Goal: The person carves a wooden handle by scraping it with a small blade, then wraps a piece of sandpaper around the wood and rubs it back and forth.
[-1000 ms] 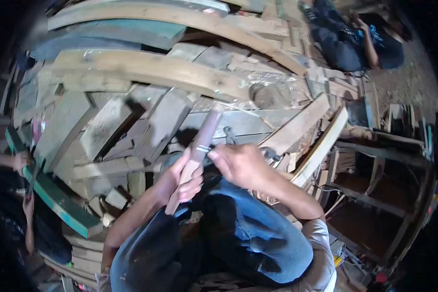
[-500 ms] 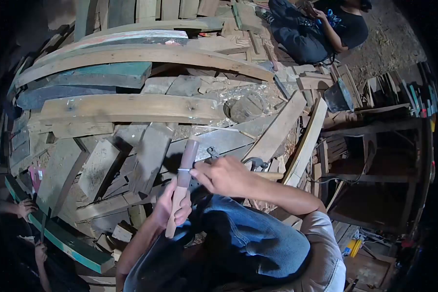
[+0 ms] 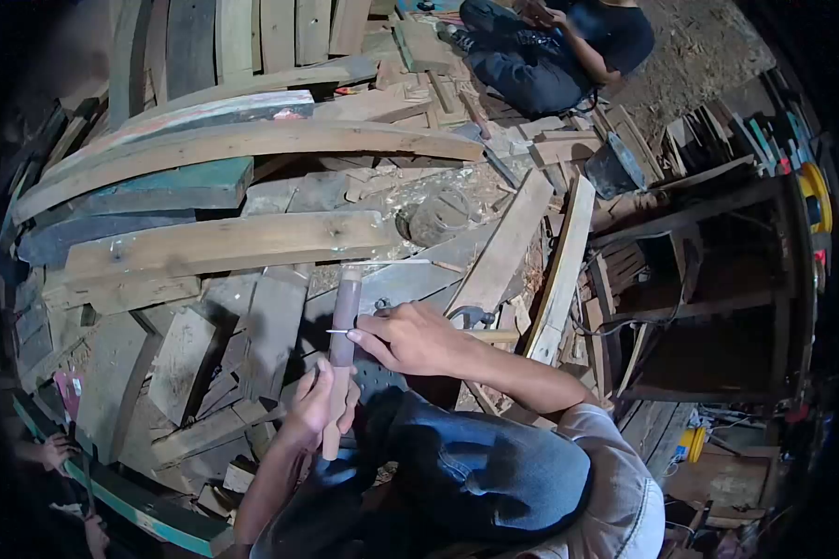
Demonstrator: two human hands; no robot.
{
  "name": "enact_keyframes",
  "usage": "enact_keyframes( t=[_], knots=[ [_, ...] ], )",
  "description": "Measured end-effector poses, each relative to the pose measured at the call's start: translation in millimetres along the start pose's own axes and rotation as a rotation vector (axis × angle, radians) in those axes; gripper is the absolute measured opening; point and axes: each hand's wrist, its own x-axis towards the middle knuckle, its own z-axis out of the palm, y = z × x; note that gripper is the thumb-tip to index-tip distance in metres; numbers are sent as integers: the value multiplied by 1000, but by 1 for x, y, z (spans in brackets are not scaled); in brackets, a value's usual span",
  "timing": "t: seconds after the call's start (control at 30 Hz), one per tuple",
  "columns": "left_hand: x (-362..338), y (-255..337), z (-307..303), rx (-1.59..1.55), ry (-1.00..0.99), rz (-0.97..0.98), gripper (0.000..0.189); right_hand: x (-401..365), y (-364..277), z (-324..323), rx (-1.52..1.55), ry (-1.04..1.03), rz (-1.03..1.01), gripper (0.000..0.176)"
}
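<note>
My left hand (image 3: 315,399) is closed round the pale lower part of a wooden stick (image 3: 345,312), which stands nearly upright above my lap. The stick's upper part is smooth and purplish brown, with a lighter top end. My right hand (image 3: 410,340) pinches a thin, pale, nail-like piece (image 3: 336,332) between thumb and fingers. That piece lies across the stick's brown part; its kind is too small to make out. Just beyond my right hand rests a dark-headed tool (image 3: 475,316), partly hidden, beside a light wooden bar.
Long curved planks (image 3: 252,144) and a thick beam (image 3: 224,240) lie ahead on the left. A round container (image 3: 441,216) stands among shavings. To the right are a dark bucket (image 3: 615,168) and a wooden frame (image 3: 690,307). Another person (image 3: 531,65) sits ahead; another's hand (image 3: 58,452) is at lower left.
The view has shifted, so the surroundings sit further left. The stick is more upright, and the thin piece remains across it at about the same height. Both hands keep their hold.
</note>
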Motion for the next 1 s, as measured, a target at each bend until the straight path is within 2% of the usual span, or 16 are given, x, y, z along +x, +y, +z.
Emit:
enact_keyframes(
  t=[0.17, 0.23, 0.3, 0.37, 0.43, 0.5, 0.57, 0.67, 0.77, 0.83, 0.93, 1.0],
  knots=[
    [6, -4, -7, -85, -84, -130, 61, -12, -2, 11, -49, -67, -54, 26],
    [7, -8, -5, -81, -75, -122, 60, -6, 9, 5, -118, 33, 6, 26],
    [7, -6, -5, -109, -120, -83, 59, -8, 11, 6, -122, 0, 3, 27],
    [7, -6, -2, -86, -104, -44, 58, -13, 2, 10, -81, -113, -19, 29],
    [8, -6, -3, -55, -70, -37, 58, -8, 6, 4, -73, -136, 22, 28],
    [7, -5, -3, -69, -63, -49, 58, 1, 8, -4, -78, -3, 89, 28],
    [7, -7, -5, -107, -111, -22, 57, -6, 10, 8, 8, -27, 30, 28],
    [8, -8, -5, -83, -83, -16, 57, -6, -10, -4, -16, -204, 61, 30],
    [6, -9, -3, -96, -80, 17, 56, 3, 3, -9, -28, -21, 69, 31],
    [3, -2, 0, -79, -75, 21, 56, 1, -2, -9, -60, -49, 79, 30],
    [4, -4, -2, -85, -72, 34, 55, -4, -6, 2, 4, -121, -15, 27],
    [9, -7, -5, -90, -60, 48, 52, 4, 0, -5, -37, -99, 28, 27]
  ],
)
